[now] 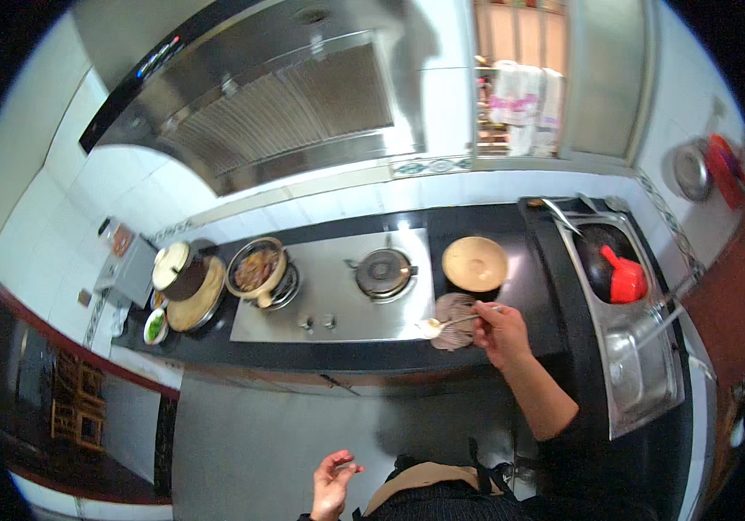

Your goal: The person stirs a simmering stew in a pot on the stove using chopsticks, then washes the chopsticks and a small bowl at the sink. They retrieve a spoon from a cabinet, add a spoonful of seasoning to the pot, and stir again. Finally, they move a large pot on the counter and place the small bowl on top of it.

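My right hand (499,332) grips a metal spoon (460,320) by its handle. A pale, whitish substance (434,325) sits in the spoon's bowl, above a greyish-brown ridged cloth or mat (455,306) at the hob's right edge. Low in front of my body is my left hand (333,485), empty with its fingers apart and slightly curled. An earthenware pot (235,273) with a stubby handle stands on the left burner, holding pieces of brown food (256,268). Behind my right hand, a round beige lid (475,263) lies on the black counter.
The steel gas hob (340,319) has a right burner (383,273). At left are a lidded dark pot (180,277) on a round wooden board (196,312) and a bowl of chopped greens (155,325). A red ladle (627,280) rests in the sink (613,384). Overhead is a range hood (281,104).
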